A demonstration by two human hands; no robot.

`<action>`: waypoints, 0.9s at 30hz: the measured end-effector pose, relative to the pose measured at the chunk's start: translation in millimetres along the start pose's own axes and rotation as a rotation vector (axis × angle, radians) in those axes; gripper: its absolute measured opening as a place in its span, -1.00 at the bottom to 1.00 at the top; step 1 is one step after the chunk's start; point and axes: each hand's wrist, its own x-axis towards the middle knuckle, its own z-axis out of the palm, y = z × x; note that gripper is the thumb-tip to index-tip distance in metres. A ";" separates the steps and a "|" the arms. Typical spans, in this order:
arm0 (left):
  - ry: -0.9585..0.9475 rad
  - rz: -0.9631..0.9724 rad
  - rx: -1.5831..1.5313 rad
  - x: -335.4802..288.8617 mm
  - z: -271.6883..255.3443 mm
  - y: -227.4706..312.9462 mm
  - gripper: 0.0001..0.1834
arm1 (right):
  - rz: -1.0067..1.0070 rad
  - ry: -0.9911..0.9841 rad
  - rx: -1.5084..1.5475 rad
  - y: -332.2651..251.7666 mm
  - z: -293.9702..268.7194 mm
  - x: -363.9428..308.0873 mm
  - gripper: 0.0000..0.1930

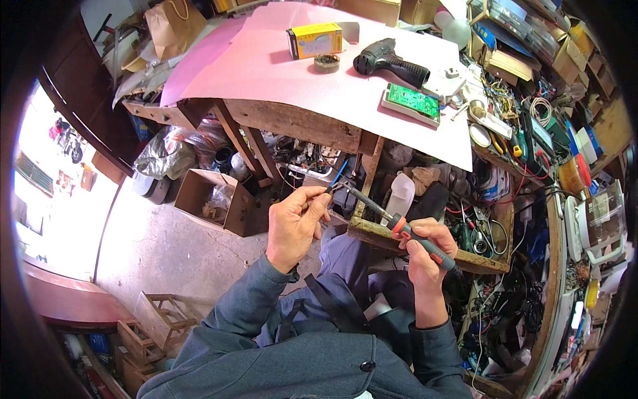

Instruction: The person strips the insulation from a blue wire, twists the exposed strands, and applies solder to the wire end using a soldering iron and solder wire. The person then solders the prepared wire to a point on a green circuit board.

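My left hand (298, 219) is closed, with thumb and forefinger pinching a thin wire (339, 171) that looks black near the fingers and blue toward its far end. In my right hand (428, 256) is a soldering iron (401, 227) with a grey and red handle. Its metal shaft points up and left, and the tip is close beside the wire; whether they touch I cannot tell. Both hands are in the air in front of the bench, above an open wooden drawer (425, 251) full of cables and tools.
On the pink-covered bench (246, 60) are a yellow box (315, 41), a small round tin (326, 64), a black cordless drill (392, 63) and a green circuit board (412, 100) in a white housing. Tools and wires crowd the right. A cardboard box (211, 201) stands on the floor.
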 end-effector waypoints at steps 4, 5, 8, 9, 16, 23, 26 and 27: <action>0.001 0.005 -0.005 0.0 0.7 0.3 -0.73 | -0.012 -0.011 -0.013 1.1 -1.4 -0.1 -0.76; 0.000 0.007 -0.005 0.1 1.0 0.4 -0.73 | -0.013 -0.012 -0.014 0.7 -0.9 0.3 -0.76; 0.000 0.011 -0.003 0.5 1.6 1.7 -0.73 | -0.014 -0.012 -0.010 0.7 -0.3 0.9 -0.76; 0.001 0.011 -0.001 0.6 1.7 2.2 -0.73 | -0.015 -0.013 -0.007 0.7 -0.3 1.1 -0.76; -0.002 0.008 -0.003 0.9 1.9 3.8 -0.72 | -0.011 -0.010 0.016 1.9 -1.3 0.9 -0.76; -0.003 0.012 -0.006 1.4 2.7 5.6 -0.72 | -0.001 0.007 0.047 1.9 -0.5 1.8 -0.78; -0.005 0.007 -0.008 1.4 2.4 5.6 -0.72 | 0.005 0.008 0.061 2.4 -1.1 1.8 -0.79; -0.006 0.008 -0.009 1.5 2.0 4.9 -0.72 | 0.008 0.009 0.067 2.5 -1.3 1.7 -0.79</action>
